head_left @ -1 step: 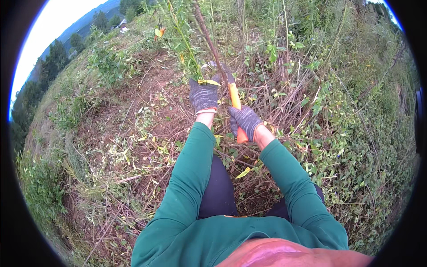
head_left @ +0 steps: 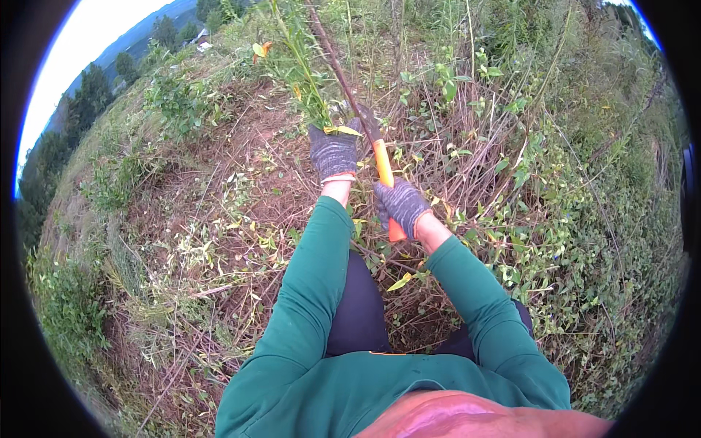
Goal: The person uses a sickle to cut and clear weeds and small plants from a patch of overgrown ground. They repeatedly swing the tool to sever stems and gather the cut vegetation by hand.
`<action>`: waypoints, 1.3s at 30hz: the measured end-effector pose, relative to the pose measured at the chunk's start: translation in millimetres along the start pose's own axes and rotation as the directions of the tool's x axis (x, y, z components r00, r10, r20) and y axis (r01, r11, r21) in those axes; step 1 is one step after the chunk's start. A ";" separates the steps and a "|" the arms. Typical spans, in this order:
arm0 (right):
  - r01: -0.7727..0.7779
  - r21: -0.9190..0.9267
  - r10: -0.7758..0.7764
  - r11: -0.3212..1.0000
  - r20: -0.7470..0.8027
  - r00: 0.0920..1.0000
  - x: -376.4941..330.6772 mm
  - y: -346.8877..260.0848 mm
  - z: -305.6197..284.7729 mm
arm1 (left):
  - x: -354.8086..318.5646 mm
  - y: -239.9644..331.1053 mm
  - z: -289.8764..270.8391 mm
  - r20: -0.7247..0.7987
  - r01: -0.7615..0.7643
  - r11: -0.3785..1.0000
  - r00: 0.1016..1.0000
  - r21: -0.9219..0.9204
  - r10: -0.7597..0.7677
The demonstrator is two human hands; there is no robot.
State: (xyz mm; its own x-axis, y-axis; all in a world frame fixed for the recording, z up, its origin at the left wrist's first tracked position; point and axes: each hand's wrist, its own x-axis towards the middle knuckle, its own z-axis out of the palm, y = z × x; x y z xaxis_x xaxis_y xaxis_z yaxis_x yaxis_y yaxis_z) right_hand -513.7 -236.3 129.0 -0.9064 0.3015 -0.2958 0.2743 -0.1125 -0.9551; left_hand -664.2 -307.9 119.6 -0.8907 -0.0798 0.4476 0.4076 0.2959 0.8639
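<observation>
The gloved right hand [head_left: 403,203] is curled around the lower part of an orange handle [head_left: 383,162] ahead of the person's legs [head_left: 359,310], its long axis pointing away and slightly left, whatever it carries at the far end hard to make out. The gloved left hand [head_left: 334,152] grips leafy stems [head_left: 305,84], its fingertips hidden; these and a brown stalk [head_left: 332,55] lean up-left, cut off at the top, with dry brush [head_left: 475,171] around.
</observation>
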 end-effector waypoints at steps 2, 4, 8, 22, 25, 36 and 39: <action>0.124 -0.248 -0.137 0.961 -0.035 0.990 -10.1 32.6 -7.2 | 1.3 5.4 -8.4 -0.014 -0.066 0.979 0.998 -0.195 0.065; 0.284 -0.535 -0.336 0.796 0.000 0.942 -30.3 47.7 -5.2 | 12.2 -10.3 -12.8 -0.073 -0.096 0.995 0.993 0.013 0.097; 0.170 -0.488 -0.163 0.856 0.056 0.985 -71.2 40.7 -5.3 | 26.6 -14.9 -23.2 -0.006 -0.227 0.945 0.972 0.236 0.235; -0.044 -0.264 0.104 0.963 0.220 0.970 -61.5 12.6 -24.7 | 11.0 50.1 -47.4 0.130 0.433 0.712 0.889 -0.553 -0.439; 0.072 -0.441 -0.008 0.895 0.145 0.989 -92.2 52.2 -18.2 | 26.2 47.6 -60.2 0.370 -0.291 0.671 0.929 0.683 0.026; -0.101 -0.471 -0.049 0.876 -0.296 0.954 -291.2 110.5 -79.3 | 42.9 -144.8 -143.2 0.120 0.027 0.647 0.976 0.762 -0.182; 0.125 -0.032 -0.126 0.992 -0.435 0.892 -264.6 74.9 -89.0 | 20.5 -116.0 -197.5 0.182 -0.114 0.300 0.961 0.947 -0.210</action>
State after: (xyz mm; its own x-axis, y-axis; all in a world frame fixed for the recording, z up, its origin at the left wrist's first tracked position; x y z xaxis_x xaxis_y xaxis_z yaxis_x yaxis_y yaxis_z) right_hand -224.7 -240.2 134.0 -0.7033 0.6945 -0.1514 0.1693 -0.0432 -0.9846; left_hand -690.0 -531.8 74.3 -0.9778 0.0340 0.2068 0.0324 0.9994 -0.0110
